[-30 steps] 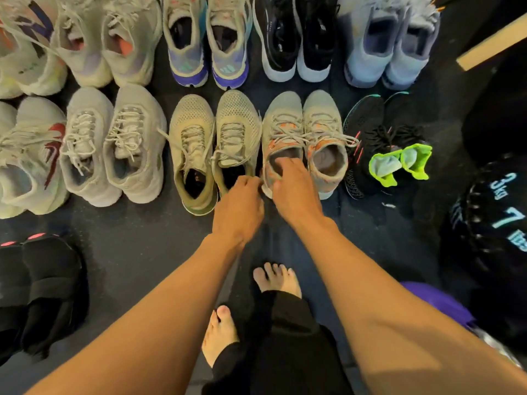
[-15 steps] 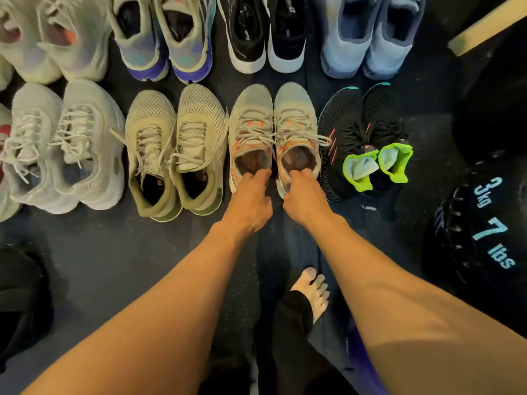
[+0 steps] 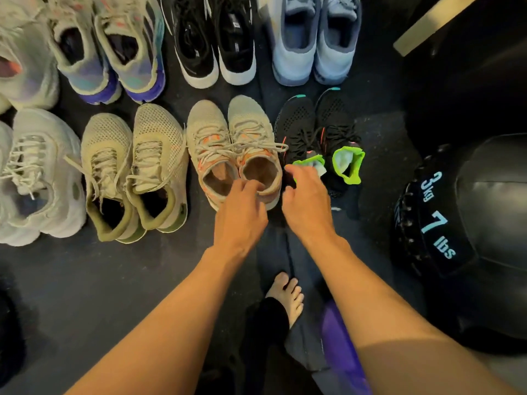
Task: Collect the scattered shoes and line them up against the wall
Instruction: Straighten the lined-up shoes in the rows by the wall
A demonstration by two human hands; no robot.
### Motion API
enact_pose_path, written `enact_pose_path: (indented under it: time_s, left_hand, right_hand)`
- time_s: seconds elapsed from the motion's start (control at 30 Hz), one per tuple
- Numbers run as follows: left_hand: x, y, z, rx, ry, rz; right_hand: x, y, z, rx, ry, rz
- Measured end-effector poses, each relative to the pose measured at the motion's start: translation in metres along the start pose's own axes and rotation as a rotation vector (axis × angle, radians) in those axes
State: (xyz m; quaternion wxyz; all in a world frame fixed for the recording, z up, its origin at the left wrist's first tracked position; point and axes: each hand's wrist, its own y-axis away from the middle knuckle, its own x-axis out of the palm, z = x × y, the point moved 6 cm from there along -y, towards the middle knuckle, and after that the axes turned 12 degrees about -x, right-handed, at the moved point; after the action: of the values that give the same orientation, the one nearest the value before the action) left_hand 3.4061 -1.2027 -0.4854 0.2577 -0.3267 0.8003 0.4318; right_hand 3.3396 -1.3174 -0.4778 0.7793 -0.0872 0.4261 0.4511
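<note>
Shoes stand in two rows on the dark floor. In the near row, a grey pair with orange trim (image 3: 228,138) sits between a beige mesh pair (image 3: 134,166) and a black pair (image 3: 310,124) stuffed with neon-green socks (image 3: 348,163). My left hand (image 3: 242,215) curls its fingers over the inner heel rims of the grey-orange pair. My right hand (image 3: 306,206) is off that pair, fingers spread, with a fingertip at the green sock in the left black shoe.
The far row holds a purple-soled pair (image 3: 114,69), a black-and-white pair (image 3: 214,52) and a light-blue pair (image 3: 313,49). A white pair (image 3: 37,181) sits at the left. A black medicine ball (image 3: 456,229) stands at the right. My bare foot (image 3: 288,295) is below the hands.
My right hand let go of the grey-orange shoe's heel and moved right to the black pair. My left hand stayed at the grey-orange heels. The view shifted right.
</note>
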Motion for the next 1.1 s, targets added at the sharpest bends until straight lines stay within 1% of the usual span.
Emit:
enact_pose_path:
  time_s: [0.07,0.1,0.13,0.2,0.27,0.3,0.37,0.43,0.57,0.73,0.83,0.97,1.1]
  left_hand:
    - [0.016,0.006,-0.032,0.131,0.028,0.082]
    - [0.027,0.009,-0.045,0.174,0.022,0.137]
    - [0.039,0.011,-0.056,0.201,0.009,0.194]
    - [0.064,0.014,-0.071,0.22,-0.027,0.3]
    - [0.083,0.014,-0.076,0.201,-0.043,0.37]
    - [0.09,0.012,-0.076,0.178,-0.034,0.391]
    - [0.097,0.004,-0.076,0.124,0.006,0.397]
    - [0.097,-0.006,-0.077,0.097,0.03,0.366]
    - [0.091,-0.012,-0.075,0.123,0.014,0.329]
    - [0.09,-0.011,-0.074,0.097,0.062,0.315]
    - [0.088,-0.011,-0.078,0.089,0.088,0.304]
    - [0.091,-0.008,-0.082,0.098,0.08,0.351]
    - [0.092,-0.003,-0.084,0.11,0.044,0.434]
  right_hand:
    - [-0.029,0.002,-0.019,0.071,0.049,-0.127]
    - [-0.039,0.002,-0.03,0.13,0.068,-0.136]
    - [-0.045,0.002,-0.043,0.198,0.086,-0.102]
    - [-0.047,0.0,-0.065,0.298,0.123,0.043]
    - [-0.042,-0.004,-0.078,0.326,0.121,0.176]
    - [-0.041,-0.006,-0.082,0.325,0.114,0.214]
    - [-0.041,-0.01,-0.088,0.319,0.143,0.257]
    - [-0.042,-0.013,-0.093,0.315,0.207,0.281]
    - [-0.046,-0.017,-0.091,0.307,0.29,0.295]
    - [-0.048,-0.023,-0.083,0.342,0.342,0.293]
    - [-0.049,-0.022,-0.086,0.396,0.363,0.28]
    - [-0.048,-0.016,-0.092,0.478,0.358,0.289]
    - [-0.044,-0.007,-0.086,0.478,0.342,0.305]
